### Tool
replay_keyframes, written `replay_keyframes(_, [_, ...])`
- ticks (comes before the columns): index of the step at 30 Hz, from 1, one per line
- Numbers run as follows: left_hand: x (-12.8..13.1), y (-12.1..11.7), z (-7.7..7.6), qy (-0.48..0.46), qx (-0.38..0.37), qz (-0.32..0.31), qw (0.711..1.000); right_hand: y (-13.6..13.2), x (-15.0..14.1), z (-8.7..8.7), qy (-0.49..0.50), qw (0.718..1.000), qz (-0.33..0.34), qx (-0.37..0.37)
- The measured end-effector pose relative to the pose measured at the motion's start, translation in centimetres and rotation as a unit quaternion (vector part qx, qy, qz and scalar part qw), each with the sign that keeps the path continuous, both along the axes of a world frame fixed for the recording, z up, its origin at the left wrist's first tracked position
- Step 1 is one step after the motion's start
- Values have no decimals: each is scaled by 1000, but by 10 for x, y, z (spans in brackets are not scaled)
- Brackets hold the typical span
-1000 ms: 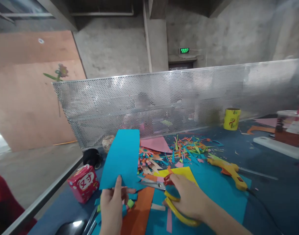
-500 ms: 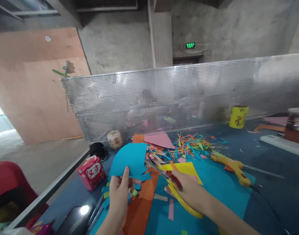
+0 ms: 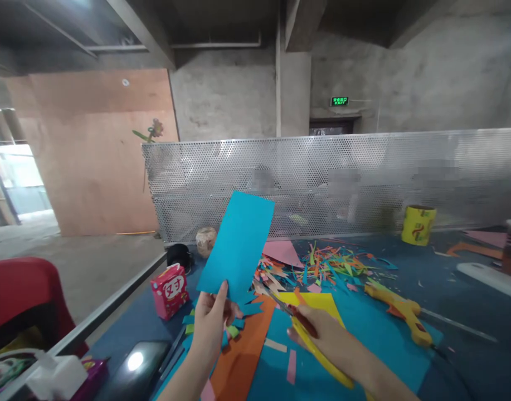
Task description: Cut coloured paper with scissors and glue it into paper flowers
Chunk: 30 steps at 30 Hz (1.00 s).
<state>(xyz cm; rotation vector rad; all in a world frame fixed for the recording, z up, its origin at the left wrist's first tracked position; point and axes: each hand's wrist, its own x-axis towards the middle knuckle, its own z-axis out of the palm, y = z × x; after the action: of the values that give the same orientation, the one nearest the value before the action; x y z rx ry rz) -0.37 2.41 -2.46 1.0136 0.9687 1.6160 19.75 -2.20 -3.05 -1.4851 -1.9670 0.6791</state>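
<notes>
Left hand [image 3: 213,314] grips blue paper [image 3: 241,239] near its lower end, thumb on the face, sheet tilted up above the desk [image 3: 134,317]. Right hand [image 3: 325,333], apart from it, is wrapped around yellow-handled scissors [image 3: 302,329], blades by the paper's lower right edge; can't tell if touching. Orange paper [image 3: 244,356] lies between, glue gun [image 3: 399,309] off right.

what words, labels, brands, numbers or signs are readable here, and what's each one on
"EXIT", on the green sign; the small characters above it look like "安全出口".
"对", drawn like "又寸", on the red box.
Yellow roll: red and green print, too blurred to read.
Round white mark on the wall board: too small to tell.
</notes>
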Motion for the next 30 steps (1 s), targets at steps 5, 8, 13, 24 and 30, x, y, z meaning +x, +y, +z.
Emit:
replay_keyframes(5, [-3, 0, 0, 26, 24, 2, 999, 3, 4, -3, 15, 1000, -11, 2])
replay_keyframes(8, [-3, -1, 1, 44, 24, 20, 999, 4, 5, -8, 29, 999, -22, -2])
replay_keyframes(13, [-4, 1, 1, 81, 34, 46, 995, 5, 6, -9, 30, 999, -32, -9])
replay_keyframes(24, [-1, -4, 2, 134, 14, -2, 991, 9, 5, -15, 63, 996, -56, -24])
replay_keyframes(30, [1, -6, 4, 178, 33, -8, 983, 4, 2, -6, 34, 999, -11, -30])
